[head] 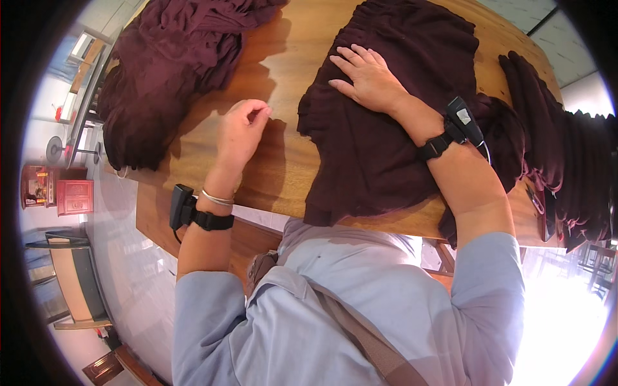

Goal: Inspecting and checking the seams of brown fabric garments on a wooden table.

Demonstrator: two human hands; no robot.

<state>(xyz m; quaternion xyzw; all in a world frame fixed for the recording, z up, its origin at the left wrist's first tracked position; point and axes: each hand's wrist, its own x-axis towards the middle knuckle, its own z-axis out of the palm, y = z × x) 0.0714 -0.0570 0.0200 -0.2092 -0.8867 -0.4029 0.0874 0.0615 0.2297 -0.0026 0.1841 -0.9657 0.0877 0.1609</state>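
Note:
A dark maroon fabric garment lies spread on the wooden table in front of me, its left edge gathered as if by elastic. My right hand rests palm down on its upper part, fingers spread. Left of the garment, my left hand is held over the bare wood, thumb and fingertips pinched together. I see nothing between them, though something as small as a thread could be hidden. Each wrist wears a black strapped device.
A loose heap of maroon fabric covers the table's far left. Folded maroon garments are stacked on the right, beside small scissors or snips. A dumbbell-like object and a red wooden cabinet stand at the left.

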